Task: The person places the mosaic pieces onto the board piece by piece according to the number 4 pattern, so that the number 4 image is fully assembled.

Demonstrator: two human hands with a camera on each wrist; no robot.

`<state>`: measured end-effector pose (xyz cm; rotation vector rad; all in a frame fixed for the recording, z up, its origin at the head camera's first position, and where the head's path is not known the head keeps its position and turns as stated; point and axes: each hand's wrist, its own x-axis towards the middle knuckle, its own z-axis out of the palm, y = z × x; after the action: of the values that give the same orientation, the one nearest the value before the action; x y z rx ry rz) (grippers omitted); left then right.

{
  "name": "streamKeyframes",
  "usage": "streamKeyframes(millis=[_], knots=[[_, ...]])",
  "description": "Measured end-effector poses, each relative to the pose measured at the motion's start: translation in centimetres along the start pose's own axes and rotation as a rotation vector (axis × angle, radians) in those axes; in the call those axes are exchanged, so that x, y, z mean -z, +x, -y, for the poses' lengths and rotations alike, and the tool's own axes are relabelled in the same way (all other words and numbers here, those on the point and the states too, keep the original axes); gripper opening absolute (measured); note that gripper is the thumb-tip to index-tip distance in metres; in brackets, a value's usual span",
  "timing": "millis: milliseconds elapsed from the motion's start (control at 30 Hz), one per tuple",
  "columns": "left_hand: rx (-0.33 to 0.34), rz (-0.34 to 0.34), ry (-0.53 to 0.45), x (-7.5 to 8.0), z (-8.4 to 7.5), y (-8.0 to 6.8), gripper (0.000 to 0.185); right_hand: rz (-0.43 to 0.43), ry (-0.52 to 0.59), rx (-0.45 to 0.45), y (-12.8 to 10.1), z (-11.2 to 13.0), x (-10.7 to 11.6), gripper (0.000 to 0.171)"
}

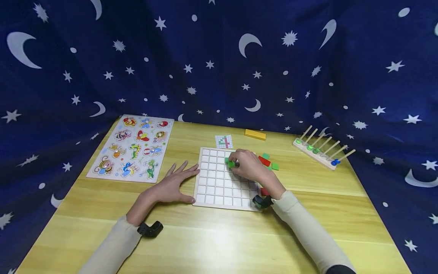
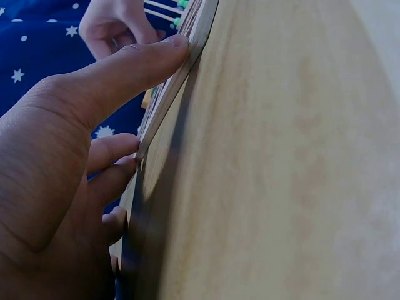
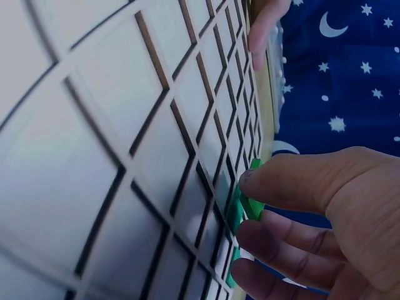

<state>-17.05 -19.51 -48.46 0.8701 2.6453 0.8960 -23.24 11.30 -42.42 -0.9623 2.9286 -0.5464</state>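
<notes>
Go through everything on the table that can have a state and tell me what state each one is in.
White wooden grid board: flat, cells mostly empty.
Small green square tile: pinched, at a top-row cell.
Right hand: holds the tile over the board.
Left hand: flat, fingers braced on the board's left edge.
Loose red and green tiles: beside the board.
Animal peg puzzle: filled.
Yellow block: lying flat.

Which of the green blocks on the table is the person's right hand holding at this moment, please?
The green block pinched in the right hand over the white grid board. The other green blocks lie loose on the table, right of the board, untouched.
</notes>
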Motion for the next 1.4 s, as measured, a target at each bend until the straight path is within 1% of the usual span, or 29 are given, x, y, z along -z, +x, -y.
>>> streamKeyframes(millis=[100, 267, 500, 633, 733, 900, 1067, 1167, 1267, 1333, 1400], knots=[[0.002, 0.005, 0.006, 0.0, 0.0, 0.0, 0.1, 0.01, 0.008, 0.013, 0.6, 0.5, -0.5, 0.019], [0.0, 0.009, 0.009, 0.0, 0.1, -0.1, 0.1, 0.052, 0.024, 0.019, 1.2, 1.2, -1.3, 0.016], [0.002, 0.011, 0.004, 0.0, 0.0, -0.2, 0.1, 0.099, -0.013, 0.062, 2.1, 2.5, -1.5, 0.008], [-0.006, 0.013, 0.006, 0.0, 0.0, -0.1, 0.1, 0.136, -0.015, 0.039, 2.5, 2.6, -1.2, 0.009], [-0.012, 0.011, 0.009, 0.0, 0.0, 0.0, 0.1, 0.153, -0.02, 0.013, 2.8, 2.4, -1.1, 0.012], [-0.015, 0.006, 0.007, 0.0, -0.1, 0.2, 0.1, 0.165, -0.013, 0.001, 3.1, 2.1, -0.9, 0.011], [-0.011, 0.001, 0.0, 0.0, -0.1, 0.0, 0.1, 0.162, -0.019, 0.007, 3.0, 2.0, -0.9, 0.013], [-0.017, -0.001, -0.003, 0.0, -0.1, 0.0, 0.101, 0.136, -0.036, 0.018, 2.5, 2.0, -0.8, 0.012], [-0.019, -0.006, -0.007, 0.0, -0.1, -0.1, 0.101, 0.096, -0.036, 0.034, 1.5, 2.2, -0.2, 0.016], [-0.016, -0.009, -0.01, 0.1, -0.2, -0.1, 0.101, 0.07, -0.024, 0.04, 0.7, 2.3, 0.4, 0.015], [-0.013, -0.007, -0.012, 0.1, -0.2, 0.0, 0.101, 0.054, -0.013, 0.037, -0.3, 2.1, 1.1, 0.008]])
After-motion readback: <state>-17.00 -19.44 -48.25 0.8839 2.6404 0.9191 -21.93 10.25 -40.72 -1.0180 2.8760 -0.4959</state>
